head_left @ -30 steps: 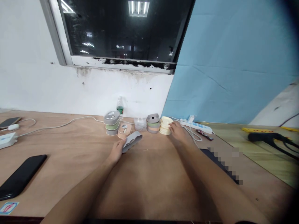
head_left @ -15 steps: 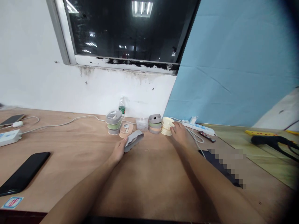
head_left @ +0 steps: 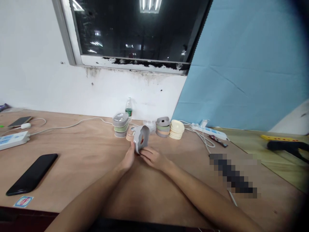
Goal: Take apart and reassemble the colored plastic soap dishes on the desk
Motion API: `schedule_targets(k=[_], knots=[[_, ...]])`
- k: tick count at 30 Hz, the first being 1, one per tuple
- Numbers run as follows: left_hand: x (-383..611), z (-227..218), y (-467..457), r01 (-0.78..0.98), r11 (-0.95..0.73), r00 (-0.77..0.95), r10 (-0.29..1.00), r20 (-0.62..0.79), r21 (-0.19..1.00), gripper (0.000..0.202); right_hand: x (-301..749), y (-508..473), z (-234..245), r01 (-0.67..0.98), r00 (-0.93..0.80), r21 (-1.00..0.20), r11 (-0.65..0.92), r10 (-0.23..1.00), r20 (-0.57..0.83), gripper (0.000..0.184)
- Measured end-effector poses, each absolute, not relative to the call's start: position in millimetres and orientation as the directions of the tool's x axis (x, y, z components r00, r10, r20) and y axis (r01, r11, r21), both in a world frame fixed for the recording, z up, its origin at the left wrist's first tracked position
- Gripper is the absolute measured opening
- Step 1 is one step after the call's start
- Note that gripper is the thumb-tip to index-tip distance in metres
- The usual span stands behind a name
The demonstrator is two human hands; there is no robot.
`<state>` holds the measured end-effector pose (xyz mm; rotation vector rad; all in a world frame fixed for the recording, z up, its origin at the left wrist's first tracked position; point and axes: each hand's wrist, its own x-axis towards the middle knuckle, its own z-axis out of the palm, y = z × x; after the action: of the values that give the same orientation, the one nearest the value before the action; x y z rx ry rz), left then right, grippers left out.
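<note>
A grey plastic shell [head_left: 142,139] with a curved rim and an opening in it is tilted up on its side above the middle of the table. My left hand [head_left: 129,157] grips it at its lower left edge. At its lower right edge my right hand [head_left: 154,157] closes its fingers on it; the fingertips are partly hidden. Just behind is a peach-coloured case [head_left: 130,133], partly covered by the shell. A stack of grey and green cases [head_left: 120,124] stands left of it. To the right are stacked grey, green and peach shells [head_left: 163,127] and a stack of cream bowl-like pieces [head_left: 176,129].
A plastic bottle [head_left: 128,108] and clear plastic items [head_left: 150,125] stand near the wall. A black phone [head_left: 32,174] lies at the left. Power strips [head_left: 14,140] and white cables run along the table. A yellow-and-black object [head_left: 285,145] sits far right.
My right hand has left the cream stack and come to the grey shell. My left hand has turned the shell more upright. The view has shifted slightly.
</note>
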<state>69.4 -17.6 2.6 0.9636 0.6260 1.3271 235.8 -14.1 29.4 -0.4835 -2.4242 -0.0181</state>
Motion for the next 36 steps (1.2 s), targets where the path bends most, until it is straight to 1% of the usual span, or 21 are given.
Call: schedule_targets(k=[2, 3, 5, 6, 7, 8, 9, 10, 12, 14, 17, 20, 24, 28, 32, 34, 36], knots=[[64, 6, -20, -0.404, -0.139, 0.180, 0.957, 0.227, 0.904, 0.085, 239, -8, 34, 0.364, -0.674, -0.096, 0.926, 0.333, 0.659, 0.034], [60, 9, -21, -0.320, -0.208, 0.171, 0.947, 0.272, 0.924, 0.083, 245, -2, 39, 0.387, -0.641, -0.096, 0.917, 0.343, 0.687, 0.036], [49, 15, -21, -0.066, -0.366, 0.122, 0.920, 0.372, 0.928, 0.071, 259, 18, 55, 0.477, -0.539, -0.126, 0.870, 0.402, 0.740, 0.037], [44, 18, -19, 0.106, -0.439, 0.097, 0.898, 0.430, 0.892, 0.063, 268, 31, 66, 0.534, -0.473, -0.131, 0.835, 0.423, 0.773, 0.035], [40, 21, -16, 0.279, -0.490, 0.088, 0.869, 0.486, 0.826, 0.056, 276, 44, 77, 0.606, -0.395, -0.155, 0.780, 0.465, 0.792, 0.033], [37, 23, -12, 0.431, -0.520, 0.099, 0.839, 0.534, 0.737, 0.050, 285, 59, 89, 0.671, -0.353, -0.157, 0.725, 0.498, 0.792, 0.032], [35, 25, -7, 0.553, -0.534, 0.126, 0.812, 0.569, 0.639, 0.046, 293, 74, 100, 0.721, -0.340, -0.132, 0.680, 0.514, 0.788, 0.031], [34, 25, -2, 0.642, -0.540, 0.165, 0.791, 0.589, 0.544, 0.044, 300, 88, 109, 0.766, -0.340, -0.097, 0.635, 0.529, 0.777, 0.031], [34, 25, 10, 0.752, -0.532, 0.239, 0.770, 0.591, 0.389, 0.044, 313, 115, 121, 0.834, -0.372, -0.008, 0.551, 0.574, 0.729, 0.034], [36, 21, 21, 0.820, -0.496, 0.275, 0.778, 0.565, 0.286, 0.049, 322, 135, 125, 0.864, -0.422, 0.083, 0.497, 0.624, 0.658, 0.035], [38, 12, 33, 0.875, -0.440, 0.292, 0.811, 0.507, 0.200, 0.057, 325, 152, 120, 0.871, -0.472, 0.171, 0.461, 0.688, 0.551, 0.036], [36, 5, 37, 0.893, -0.414, 0.301, 0.841, 0.451, 0.175, 0.063, 321, 153, 114, 0.868, -0.494, 0.219, 0.445, 0.733, 0.468, 0.036], [34, 6, 31, 0.889, -0.428, 0.323, 0.837, 0.442, 0.163, 0.064, 315, 148, 111, 0.863, -0.505, 0.256, 0.435, 0.748, 0.430, 0.033], [29, 12, 12, 0.873, -0.469, 0.357, 0.800, 0.482, 0.132, 0.055, 316, 148, 112, 0.860, -0.505, 0.195, 0.472, 0.728, 0.463, 0.033], [23, 18, -9, 0.865, -0.475, 0.341, 0.792, 0.507, 0.161, 0.045, 311, 137, 108, 0.845, -0.469, 0.084, 0.528, 0.657, 0.591, 0.033], [23, 19, -13, 0.876, -0.435, 0.281, 0.811, 0.513, 0.209, 0.051, 301, 120, 100, 0.808, -0.443, 0.008, 0.589, 0.598, 0.668, 0.032], [23, 16, -13, 0.886, -0.356, 0.171, 0.847, 0.503, 0.299, 0.066, 287, 96, 84, 0.748, -0.417, -0.076, 0.660, 0.556, 0.719, 0.029]])
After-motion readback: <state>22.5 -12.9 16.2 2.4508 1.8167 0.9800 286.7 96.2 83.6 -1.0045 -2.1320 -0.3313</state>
